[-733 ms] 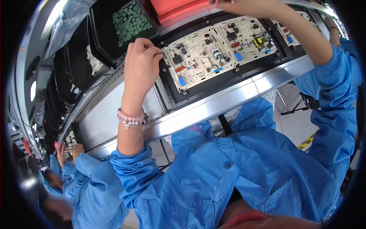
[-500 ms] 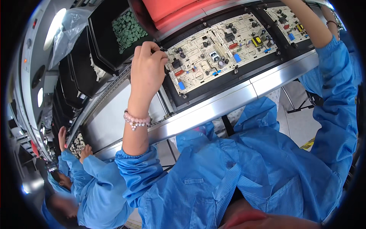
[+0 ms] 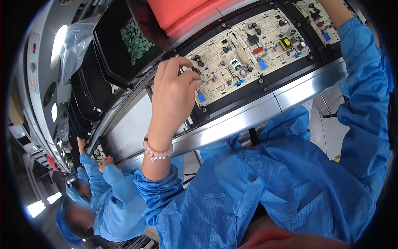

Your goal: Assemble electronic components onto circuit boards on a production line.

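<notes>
My left hand (image 3: 174,93), with a pink bead bracelet (image 3: 158,152) on its wrist, is over the left end of a cream circuit board (image 3: 227,76). Its thumb and forefinger bend toward each other beside the board's components; whatever lies between the tips is hidden. A blue block part (image 3: 201,97) is just below the fingers. Another populated circuit board (image 3: 271,43) adjoins on the right, both lying in a black carrier frame (image 3: 242,94). My right forearm (image 3: 335,10) runs out past the top edge, so that hand is out of sight.
A black bin (image 3: 108,50) of green disc-shaped parts stands beyond my left hand, with more black bins (image 3: 89,83) alongside. A red bin (image 3: 186,14) is behind the boards. A metal rail (image 3: 244,118) borders the front. Co-workers in blue (image 3: 118,203) work at left.
My left hand has shifted slightly over the board and covers a dark component that showed before. The whole view has swung a little. A co-worker's hands at left have moved.
</notes>
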Available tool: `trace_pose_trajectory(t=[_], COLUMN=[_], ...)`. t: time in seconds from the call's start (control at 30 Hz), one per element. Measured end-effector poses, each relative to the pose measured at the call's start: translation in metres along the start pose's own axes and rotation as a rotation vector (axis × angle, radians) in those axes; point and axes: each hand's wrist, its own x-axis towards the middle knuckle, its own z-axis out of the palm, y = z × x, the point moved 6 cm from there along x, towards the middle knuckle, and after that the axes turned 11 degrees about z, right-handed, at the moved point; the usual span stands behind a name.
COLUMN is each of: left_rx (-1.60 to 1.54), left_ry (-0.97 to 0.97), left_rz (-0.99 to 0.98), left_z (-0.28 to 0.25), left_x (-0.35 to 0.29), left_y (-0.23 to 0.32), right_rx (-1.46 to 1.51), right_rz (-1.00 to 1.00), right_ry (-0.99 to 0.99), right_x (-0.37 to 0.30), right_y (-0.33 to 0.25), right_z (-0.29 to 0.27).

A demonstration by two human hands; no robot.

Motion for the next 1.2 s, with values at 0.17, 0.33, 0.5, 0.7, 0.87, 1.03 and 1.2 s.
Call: trace_pose_trajectory(t=[0.17, 0.33, 0.5, 0.7, 0.87, 1.03, 1.2], left_rx=[0.004, 0.016, 0.122, 0.201, 0.284, 0.261, 0.055], left_ry=[-0.026, -0.056, -0.013, -0.027, -0.056, -0.051, 0.381], left_rz=[-0.05, -0.055, -0.042, 0.003, 0.055, 0.051, -0.089], left_z=[0.001, 0.014, 0.011, 0.014, 0.022, 0.016, -0.039], left_x=[-0.005, -0.009, -0.015, -0.011, -0.005, -0.004, -0.019], left_y=[0.005, 0.003, 0.003, 0.01, 0.02, 0.014, -0.037], right_rx=[-0.202, -0.275, -0.295, -0.391, -0.25, -0.001, 0.092], right_rz=[-0.032, -0.041, 0.029, 0.112, -0.009, -0.062, -0.125], right_ry=[0.303, 0.225, 0.229, 0.186, 0.22, 0.325, 0.616], right_x=[0.01, 0.04, -0.008, 0.01, 0.004, 0.013, 0.001], right_y=[0.017, 0.043, -0.005, 0.029, 0.014, 0.012, -0.007], right_z=[-0.017, -0.009, -0.024, -0.023, -0.025, -0.023, -0.028])
